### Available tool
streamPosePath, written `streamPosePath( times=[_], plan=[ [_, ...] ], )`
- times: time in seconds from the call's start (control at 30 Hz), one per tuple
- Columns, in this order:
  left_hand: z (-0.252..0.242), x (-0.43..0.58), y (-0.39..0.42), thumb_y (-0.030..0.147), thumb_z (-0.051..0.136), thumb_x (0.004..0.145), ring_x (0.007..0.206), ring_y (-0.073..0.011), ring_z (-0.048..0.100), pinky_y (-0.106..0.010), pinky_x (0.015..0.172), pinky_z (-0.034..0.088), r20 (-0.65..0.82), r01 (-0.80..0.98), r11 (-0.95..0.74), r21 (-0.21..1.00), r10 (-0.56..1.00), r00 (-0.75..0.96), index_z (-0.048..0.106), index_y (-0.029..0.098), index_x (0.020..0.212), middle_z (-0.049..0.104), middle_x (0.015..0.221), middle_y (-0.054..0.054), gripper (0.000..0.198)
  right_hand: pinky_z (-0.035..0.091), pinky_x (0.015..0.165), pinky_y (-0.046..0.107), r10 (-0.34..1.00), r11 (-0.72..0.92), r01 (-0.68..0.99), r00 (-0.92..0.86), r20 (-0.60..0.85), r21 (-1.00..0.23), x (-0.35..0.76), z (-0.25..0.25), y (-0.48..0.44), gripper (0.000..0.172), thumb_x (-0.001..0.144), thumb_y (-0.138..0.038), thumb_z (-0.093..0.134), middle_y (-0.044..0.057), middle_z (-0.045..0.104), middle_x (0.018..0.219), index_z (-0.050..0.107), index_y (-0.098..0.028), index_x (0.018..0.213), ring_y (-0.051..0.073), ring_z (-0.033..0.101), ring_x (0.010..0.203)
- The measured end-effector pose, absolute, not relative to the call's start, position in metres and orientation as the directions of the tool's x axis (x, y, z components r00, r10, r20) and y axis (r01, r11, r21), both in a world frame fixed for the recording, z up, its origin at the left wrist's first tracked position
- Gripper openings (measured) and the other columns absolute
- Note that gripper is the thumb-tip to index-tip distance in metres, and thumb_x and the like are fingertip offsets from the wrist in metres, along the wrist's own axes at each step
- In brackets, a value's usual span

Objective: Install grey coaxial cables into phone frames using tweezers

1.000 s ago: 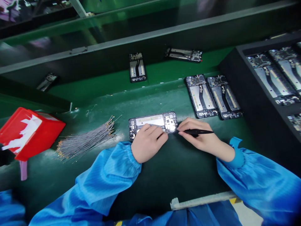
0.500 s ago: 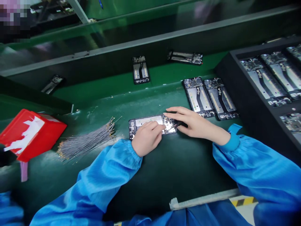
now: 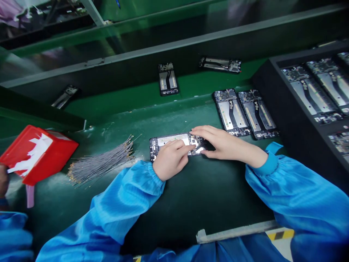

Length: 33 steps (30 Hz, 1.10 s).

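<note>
An opened phone [image 3: 169, 140] lies sideways on the green mat [image 3: 191, 196], its circuit board showing at the right end. My left hand [image 3: 170, 158] rests on its near edge with fingers curled and the index tip pressed on the middle of the phone. My right hand [image 3: 222, 143] lies over the phone's right end, index finger stretched along the far edge and thumb at the near edge. A black tool [image 3: 209, 145] shows as a dark shape tucked between thumb and fingers. Both arms wear blue sleeves.
A bundle of thin grey wires [image 3: 100, 163] lies left of the phone, beside a red box [image 3: 38, 153]. Two opened phones [image 3: 245, 113] lie at the right, next to a black tray [image 3: 275, 94] holding more. Three others sit on the belt [image 3: 168, 78]. Another person's hand [image 3: 2, 180] is at the far left.
My right hand has moved left from beside the phone onto its right end, and the black tool it held out is now tucked under the fingers. My left hand stays on the phone.
</note>
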<state>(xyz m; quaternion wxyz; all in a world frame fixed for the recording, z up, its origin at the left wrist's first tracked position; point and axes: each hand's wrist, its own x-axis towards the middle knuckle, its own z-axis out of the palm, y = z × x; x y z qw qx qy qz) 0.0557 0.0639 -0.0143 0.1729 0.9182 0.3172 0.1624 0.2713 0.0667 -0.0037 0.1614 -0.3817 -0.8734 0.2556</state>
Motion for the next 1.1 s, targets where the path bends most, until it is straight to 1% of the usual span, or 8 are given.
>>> streamPosePath(
  times=[0.13,0.33,0.47,0.57,0.7,0.9,1.03,1.1],
  plan=[
    [-0.0099,0.0559,0.0611,0.013,0.038,0.082,0.066,-0.0148,0.049,-0.029,0.063,0.041,0.161,0.505,-0.751,0.425,0.612,0.774,0.061,0.017,0.102,0.053,0.071,-0.002,0.031,0.040,0.097,0.041,0.746,0.586,0.572,-0.657,0.107,-0.573,0.2724,-0.0069,0.0660,0.058,0.075,-0.018,0.055,0.010,0.043,0.129,0.035,-0.021,0.128,0.023,0.039,0.121],
    [-0.0096,0.0572,0.0605,0.013,0.038,0.083,0.066,-0.0135,0.048,-0.027,0.063,0.040,0.216,0.480,-0.712,0.513,0.648,0.730,0.061,0.017,0.099,0.052,0.072,-0.002,0.028,0.040,0.096,0.044,0.750,0.581,0.574,-0.654,0.105,-0.577,0.2739,-0.0098,0.0657,0.051,0.075,-0.019,0.056,0.011,0.042,0.130,0.039,-0.021,0.123,0.024,0.039,0.122],
    [-0.0085,0.0581,0.0599,0.011,0.038,0.082,0.066,-0.0142,0.047,-0.028,0.062,0.040,0.281,0.426,-0.751,0.504,0.609,0.741,0.060,0.015,0.099,0.051,0.071,-0.003,0.028,0.041,0.095,0.043,0.754,0.574,0.567,-0.648,0.110,-0.591,0.2744,-0.0100,0.0662,0.045,0.077,-0.019,0.054,0.010,0.046,0.126,0.042,-0.022,0.120,0.023,0.042,0.119],
    [-0.0089,0.0578,0.0599,0.010,0.038,0.082,0.067,-0.0143,0.047,-0.029,0.063,0.040,0.302,0.414,-0.758,0.504,0.604,0.738,0.060,0.015,0.099,0.052,0.072,-0.003,0.028,0.041,0.095,0.041,0.748,0.573,0.552,-0.655,0.111,-0.606,0.2750,-0.0104,0.0668,0.049,0.075,-0.020,0.056,0.010,0.046,0.126,0.041,-0.021,0.121,0.023,0.042,0.118],
    [-0.0117,0.0565,0.0610,0.012,0.038,0.083,0.069,-0.0143,0.048,-0.029,0.065,0.042,0.298,0.415,-0.750,0.515,0.611,0.734,0.058,0.016,0.102,0.052,0.073,-0.003,0.028,0.040,0.096,0.042,0.747,0.566,0.554,-0.658,0.094,-0.610,0.2752,-0.0102,0.0669,0.051,0.074,-0.022,0.059,0.010,0.045,0.127,0.041,-0.021,0.121,0.024,0.041,0.120],
    [-0.0125,0.0557,0.0617,0.011,0.038,0.083,0.071,-0.0148,0.047,-0.029,0.066,0.041,0.291,0.426,-0.756,0.497,0.608,0.738,0.057,0.016,0.106,0.052,0.074,-0.003,0.031,0.040,0.096,0.041,0.747,0.565,0.586,-0.662,0.059,-0.581,0.2728,-0.0075,0.0656,0.045,0.074,-0.022,0.058,0.012,0.044,0.126,0.043,-0.019,0.116,0.024,0.039,0.120],
    [-0.0087,0.0555,0.0590,0.010,0.036,0.081,0.068,-0.0159,0.046,-0.030,0.066,0.040,0.226,0.434,-0.783,0.446,0.568,0.791,0.061,0.014,0.101,0.050,0.070,-0.003,0.032,0.040,0.095,0.041,0.753,0.566,0.606,-0.655,0.052,-0.559,0.2710,-0.0063,0.0643,0.041,0.073,-0.021,0.058,0.013,0.045,0.125,0.044,-0.017,0.112,0.025,0.040,0.118],
    [-0.0072,0.0550,0.0574,0.010,0.036,0.079,0.068,-0.0162,0.046,-0.032,0.069,0.039,0.179,0.414,-0.806,0.424,0.523,0.833,0.061,0.014,0.103,0.051,0.070,-0.004,0.034,0.040,0.095,0.041,0.752,0.569,0.605,-0.656,0.056,-0.557,0.2707,-0.0062,0.0643,0.040,0.074,-0.021,0.057,0.013,0.045,0.124,0.045,-0.017,0.111,0.025,0.040,0.118]
  ],
)
